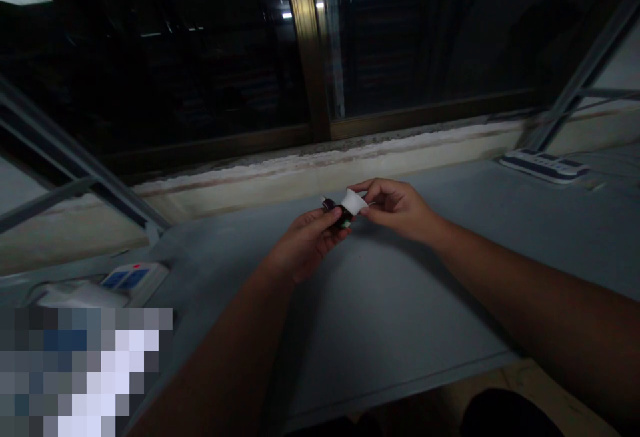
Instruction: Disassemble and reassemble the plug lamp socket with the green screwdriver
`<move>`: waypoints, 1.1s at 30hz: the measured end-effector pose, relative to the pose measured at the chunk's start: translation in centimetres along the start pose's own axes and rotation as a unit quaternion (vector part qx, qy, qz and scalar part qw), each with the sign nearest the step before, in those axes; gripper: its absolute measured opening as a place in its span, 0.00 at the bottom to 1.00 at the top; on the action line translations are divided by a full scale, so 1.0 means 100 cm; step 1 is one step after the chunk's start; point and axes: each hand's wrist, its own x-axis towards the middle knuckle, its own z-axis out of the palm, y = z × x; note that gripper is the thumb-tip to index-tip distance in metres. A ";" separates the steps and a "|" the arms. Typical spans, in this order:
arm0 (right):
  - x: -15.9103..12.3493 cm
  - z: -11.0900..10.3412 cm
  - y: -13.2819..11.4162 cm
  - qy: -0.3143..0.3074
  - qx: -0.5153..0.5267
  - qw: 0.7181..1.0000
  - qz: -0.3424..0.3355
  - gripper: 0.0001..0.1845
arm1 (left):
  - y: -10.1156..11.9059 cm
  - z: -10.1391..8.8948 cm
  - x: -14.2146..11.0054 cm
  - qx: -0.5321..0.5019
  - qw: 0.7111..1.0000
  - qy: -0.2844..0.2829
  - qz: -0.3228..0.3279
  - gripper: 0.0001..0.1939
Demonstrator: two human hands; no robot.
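Over the table, my left hand [311, 237] is closed around a small dark object [345, 216] with a shiny black body. A short pale tip sticks out at its far left end, and a light green patch shows low on its side. A white flared piece [353, 202], narrow in the middle and wider at its right end, sits against the dark body. My right hand [397, 205] pinches the wide rim of this white piece between thumb and fingers. Whether the two parts are joined, I cannot tell.
Below the hands lies a grey tabletop [390, 310]. At the left is a white power strip [150, 284] with blue sockets and a red light; another power strip [545, 165] lies far right. A dark window [200, 70] stands behind, with metal frame bars [60, 150] at both sides.
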 end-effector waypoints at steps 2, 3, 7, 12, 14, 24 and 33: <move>-0.001 0.000 -0.001 -0.005 -0.022 1.000 -0.015 0.11 | -0.001 0.000 0.001 0.000 1.000 -0.001 0.003 0.10; -0.002 -0.001 -0.002 -0.007 -0.036 0.999 -0.021 0.10 | -0.001 0.001 0.001 0.000 1.000 -0.002 0.006 0.10; -0.002 -0.003 -0.006 -0.018 -0.108 0.992 -0.059 0.07 | -0.001 0.002 0.001 -0.002 1.000 -0.007 0.014 0.08; -0.002 -0.003 -0.015 -0.011 -0.222 0.966 -0.133 0.05 | -0.001 0.003 0.000 -0.006 1.000 -0.015 0.018 0.07; -0.002 -0.002 -0.018 -0.010 -0.234 0.961 -0.145 0.04 | -0.002 0.003 0.001 -0.016 1.000 -0.010 0.024 0.07; -0.003 0.001 -0.009 0.001 -0.199 0.965 -0.171 0.14 | -0.007 0.005 0.000 -0.029 0.997 -0.045 0.063 0.14; -0.006 0.017 -0.018 0.083 -0.307 0.927 -0.198 0.25 | -0.019 0.018 0.000 -0.059 0.993 -0.035 0.099 0.15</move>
